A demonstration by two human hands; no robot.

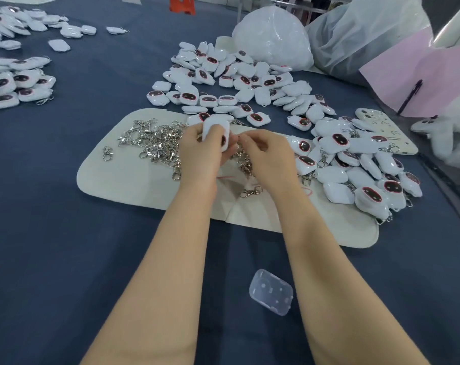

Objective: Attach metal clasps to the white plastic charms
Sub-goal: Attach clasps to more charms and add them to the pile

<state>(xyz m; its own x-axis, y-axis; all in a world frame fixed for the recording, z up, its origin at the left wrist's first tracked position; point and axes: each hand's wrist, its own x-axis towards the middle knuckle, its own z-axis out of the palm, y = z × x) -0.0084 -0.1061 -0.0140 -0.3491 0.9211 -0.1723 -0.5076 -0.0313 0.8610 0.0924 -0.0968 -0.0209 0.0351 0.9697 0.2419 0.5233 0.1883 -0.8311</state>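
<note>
Reaching fwd w/ both bare arms, side by side, up from the bottom edge. Holding the left hand (201,154) above the cream mat (123,180), fingers curled round one white charm (216,129) and gripping it, w/ its dark face turned to the right. Right hand (265,154) just beside it, thumb & fingertips bunched together right at the charm's edge. Can't tell if pinching anything there: too small & partly hidden. Charm up in the left hand's fingers, touching the right fingertips or v. near them.

Heap of metal clasps (155,143) on the mat, left of the hands & partly under them. One loose clasp (251,192) on the mat betw. the two wrists. Back pile (236,83) of charms behind the hands, on the blue surface (65,233). Right pile (355,167) of charms beside the right hand, some w/ clasps on. Left pile (18,85) far off at the left edge. Clear plastic case (271,292) flat on the surface near the right forearm, well apart from the hands. White bag (273,35) at the back.
</note>
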